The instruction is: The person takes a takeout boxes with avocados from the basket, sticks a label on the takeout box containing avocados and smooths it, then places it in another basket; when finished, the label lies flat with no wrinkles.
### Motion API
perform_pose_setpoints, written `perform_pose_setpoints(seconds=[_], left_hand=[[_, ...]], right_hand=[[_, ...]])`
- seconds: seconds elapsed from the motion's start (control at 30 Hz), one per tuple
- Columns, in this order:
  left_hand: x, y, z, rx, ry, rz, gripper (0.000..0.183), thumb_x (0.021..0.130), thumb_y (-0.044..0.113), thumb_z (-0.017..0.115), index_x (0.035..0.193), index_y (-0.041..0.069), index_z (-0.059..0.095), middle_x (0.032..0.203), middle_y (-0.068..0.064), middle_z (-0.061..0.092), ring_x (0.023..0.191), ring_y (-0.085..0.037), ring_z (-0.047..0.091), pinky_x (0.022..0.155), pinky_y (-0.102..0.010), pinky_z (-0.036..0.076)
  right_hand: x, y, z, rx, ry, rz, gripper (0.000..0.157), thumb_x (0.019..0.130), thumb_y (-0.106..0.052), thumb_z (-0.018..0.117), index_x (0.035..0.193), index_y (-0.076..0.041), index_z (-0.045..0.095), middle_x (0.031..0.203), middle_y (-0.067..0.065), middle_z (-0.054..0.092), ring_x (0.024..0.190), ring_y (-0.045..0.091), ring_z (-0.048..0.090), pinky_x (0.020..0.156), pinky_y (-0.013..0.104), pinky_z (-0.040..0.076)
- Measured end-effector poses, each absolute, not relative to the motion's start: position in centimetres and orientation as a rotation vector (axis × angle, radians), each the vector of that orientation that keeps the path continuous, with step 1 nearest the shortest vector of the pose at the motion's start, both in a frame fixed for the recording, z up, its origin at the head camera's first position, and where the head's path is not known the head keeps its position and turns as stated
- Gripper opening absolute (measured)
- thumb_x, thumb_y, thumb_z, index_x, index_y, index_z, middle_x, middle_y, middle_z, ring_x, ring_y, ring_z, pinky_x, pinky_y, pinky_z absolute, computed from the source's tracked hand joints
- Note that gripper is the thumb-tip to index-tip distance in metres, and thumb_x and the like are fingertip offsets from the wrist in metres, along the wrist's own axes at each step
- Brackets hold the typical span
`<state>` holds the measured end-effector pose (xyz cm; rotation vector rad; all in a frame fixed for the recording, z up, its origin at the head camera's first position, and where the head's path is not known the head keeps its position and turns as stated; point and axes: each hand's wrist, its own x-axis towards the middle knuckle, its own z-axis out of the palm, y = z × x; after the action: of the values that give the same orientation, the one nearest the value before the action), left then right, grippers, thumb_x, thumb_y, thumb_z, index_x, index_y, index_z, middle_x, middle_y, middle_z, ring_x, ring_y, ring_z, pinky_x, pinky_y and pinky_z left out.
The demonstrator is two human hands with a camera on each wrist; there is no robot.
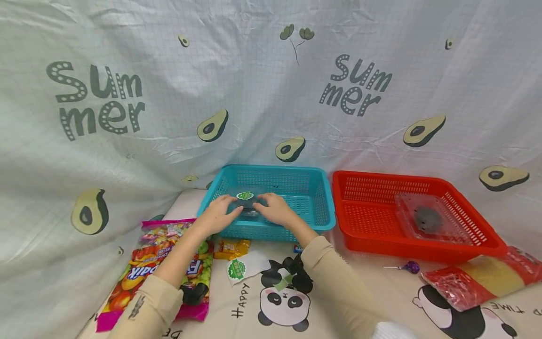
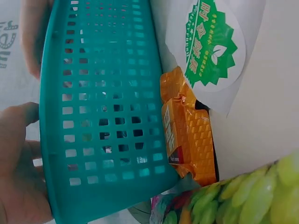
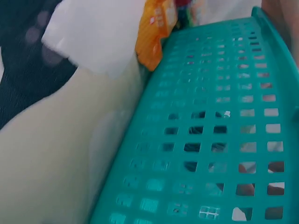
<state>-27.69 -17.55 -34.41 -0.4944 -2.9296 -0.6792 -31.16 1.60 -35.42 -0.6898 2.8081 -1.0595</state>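
A clear plastic box with dark contents and a round green label is inside the teal basket. My left hand reaches over the basket's left rim and grips the box's left side, thumb toward me. On the opposite side, my right hand holds the box with fingers behind and thumb in front. In the left wrist view, part of the left hand shows beyond the rim. The basket wall mostly hides the box in both wrist views.
A red basket on the right holds another clear box. In front lie a fruit candy bag, an orange packet, a white piece with a green label, a lollipop and a red-and-yellow packet.
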Motion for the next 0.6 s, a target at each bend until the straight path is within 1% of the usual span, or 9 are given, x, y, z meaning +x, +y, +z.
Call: perform_pose_setpoints(seconds=[0.1, 0.23, 0.3, 0.43, 0.6], left_hand=[[-27.7, -17.2, -34.4, -0.475, -2.991, -0.561, 0.052, 0.092, 0.037, 0.042, 0.126, -0.002, 0.046, 0.132, -0.025, 0.039, 0.123, -0.040, 0.033, 0.099, -0.054, 0.027], [-27.5, -16.6, -34.7, -0.477, -3.040, -0.438, 0.048, 0.093, 0.037, 0.039, 0.121, 0.000, 0.052, 0.123, -0.021, 0.050, 0.117, -0.037, 0.043, 0.096, -0.051, 0.033], [-27.5, -16.4, -34.8, -0.470, -3.047, -0.420, 0.047, 0.094, 0.036, 0.037, 0.120, 0.001, 0.054, 0.121, -0.019, 0.053, 0.114, -0.036, 0.046, 0.094, -0.050, 0.037], [-27.4, -16.2, -35.0, -0.415, -3.045, -0.410, 0.047, 0.094, 0.037, 0.036, 0.120, 0.002, 0.054, 0.121, -0.018, 0.053, 0.112, -0.034, 0.048, 0.091, -0.050, 0.039], [-27.5, -16.0, -35.1, -0.379, -3.048, -0.390, 0.046, 0.094, 0.036, 0.036, 0.119, 0.003, 0.054, 0.123, -0.018, 0.051, 0.112, -0.035, 0.047, 0.090, -0.051, 0.039]], right_hand=[[-31.3, 1.7, -35.6, -0.707, 2.729, -1.028, 0.045, 0.091, -0.034, 0.045, 0.129, -0.009, 0.045, 0.138, 0.012, 0.036, 0.128, 0.029, 0.031, 0.100, 0.047, 0.031], [-31.3, 1.7, -35.7, -0.754, 2.626, -0.928, 0.042, 0.091, -0.032, 0.046, 0.128, -0.011, 0.047, 0.142, 0.013, 0.028, 0.131, 0.030, 0.023, 0.102, 0.048, 0.027], [-31.3, 1.8, -35.7, -0.781, 2.608, -0.890, 0.042, 0.092, -0.030, 0.046, 0.128, -0.010, 0.047, 0.143, 0.013, 0.026, 0.132, 0.030, 0.021, 0.103, 0.049, 0.025], [-31.3, 1.8, -35.6, -0.794, 2.616, -0.864, 0.042, 0.092, -0.030, 0.046, 0.129, -0.011, 0.046, 0.144, 0.012, 0.026, 0.132, 0.030, 0.021, 0.103, 0.048, 0.025], [-31.4, 1.8, -35.5, -0.782, 2.587, -0.783, 0.047, 0.092, -0.036, 0.043, 0.134, -0.016, 0.040, 0.147, 0.009, 0.017, 0.133, 0.029, 0.020, 0.103, 0.047, 0.025]])
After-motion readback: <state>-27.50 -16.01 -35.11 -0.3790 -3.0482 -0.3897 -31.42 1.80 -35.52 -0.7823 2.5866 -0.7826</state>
